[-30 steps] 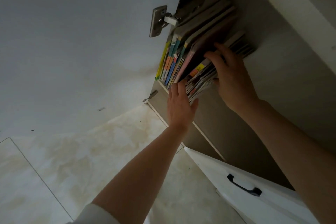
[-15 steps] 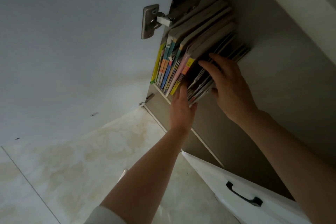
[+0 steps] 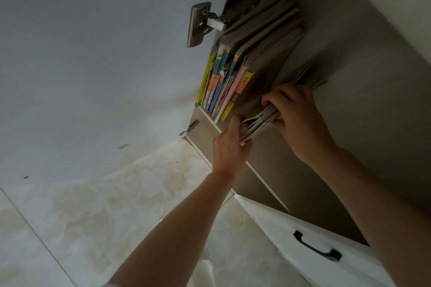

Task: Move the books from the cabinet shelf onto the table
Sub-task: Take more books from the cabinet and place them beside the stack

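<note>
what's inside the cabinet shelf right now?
Upright books at the shelf's door end. Beside them, a thin-magazine bundle gripped by left hand and right hand. The bundle's far end is hidden.

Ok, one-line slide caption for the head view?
Both hands, left hand and right hand, grip a bundle of thin books at the cabinet shelf.

Both forearms are bare, and a white sleeve edge [image 3: 112, 285] shows low on the left arm.
</note>
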`<state>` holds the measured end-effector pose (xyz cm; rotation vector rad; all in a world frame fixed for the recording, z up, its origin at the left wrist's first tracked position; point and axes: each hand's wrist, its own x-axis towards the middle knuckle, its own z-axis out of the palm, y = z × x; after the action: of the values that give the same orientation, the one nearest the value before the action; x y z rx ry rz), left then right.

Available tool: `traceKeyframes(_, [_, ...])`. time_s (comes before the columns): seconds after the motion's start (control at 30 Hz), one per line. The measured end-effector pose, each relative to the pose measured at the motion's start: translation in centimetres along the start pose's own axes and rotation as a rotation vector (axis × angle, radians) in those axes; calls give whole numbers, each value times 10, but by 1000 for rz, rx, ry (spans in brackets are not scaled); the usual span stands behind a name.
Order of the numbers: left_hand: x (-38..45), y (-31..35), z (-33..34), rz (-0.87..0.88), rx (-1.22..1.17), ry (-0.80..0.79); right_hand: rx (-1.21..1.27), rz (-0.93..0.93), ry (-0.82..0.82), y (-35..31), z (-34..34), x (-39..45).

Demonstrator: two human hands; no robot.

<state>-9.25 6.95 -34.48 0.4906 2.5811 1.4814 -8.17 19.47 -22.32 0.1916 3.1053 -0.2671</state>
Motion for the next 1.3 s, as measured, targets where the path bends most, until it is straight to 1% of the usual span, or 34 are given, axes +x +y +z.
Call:
traceKeyframes(0.13, [-18, -15, -27, 51, 48, 17, 4, 8, 16, -28, 0, -14])
traceKeyframes(0.23, [-25, -30, -45, 66, 70, 8, -19, 45, 24, -52, 16, -27])
traceKeyframes(0.33, [-23, -37, -53, 63, 62, -39, -17, 108, 111, -61, 30, -37])
traceKeyframes(0.4, [-17, -37, -51, 18, 1, -83, -20, 127, 147, -60, 34, -38])
traceKeyframes(0.53, [-4, -38, -43, -131, -222, -148, -11, 69, 153, -50, 37, -35])
traceKeyframes(0.7, [-2, -40, -36, -104, -333, -173, -7, 24, 190, -40, 39, -36])
traceKeyframes(0.73, [-2, -41, -36, -91, -323, -171, 0, 47, 198, -35, 37, -37])
traceKeyframes(0.8, [-1, -44, -36, -54, -287, -175, 51, 172, 245, -15, 32, -36])
traceKeyframes(0.83, [-1, -45, -35, -33, -272, -180, 135, 279, 283, 1, 30, -36])
traceKeyframes(0.9, [-2, -46, -36, -3, -257, -188, 468, 508, 319, 35, 33, -32])
traceKeyframes(0.93, [-3, -46, -37, 1, -256, -193, 666, 577, 297, 48, 36, -30])
traceKeyframes(0.97, [-3, -46, -37, 3, -260, -197, 841, 602, 256, 56, 38, -29])
traceKeyframes(1.0, [-3, -47, -38, 2, -268, -199, 962, 605, 210, 63, 40, -28])
traceKeyframes(1.03, [-3, -48, -40, -3, -286, -202, 1022, 603, 164, 69, 41, -27])
traceKeyframes(1.13, [-1, -54, -46, -15, -319, -211, 970, 551, 15, 75, 43, -24])
traceKeyframes(1.23, [-1, -58, -49, -19, -361, -244, 929, 511, -178, 75, 50, -22])
traceKeyframes(1.3, [-2, -59, -49, -28, -385, -256, 852, 519, -245, 75, 53, -19])
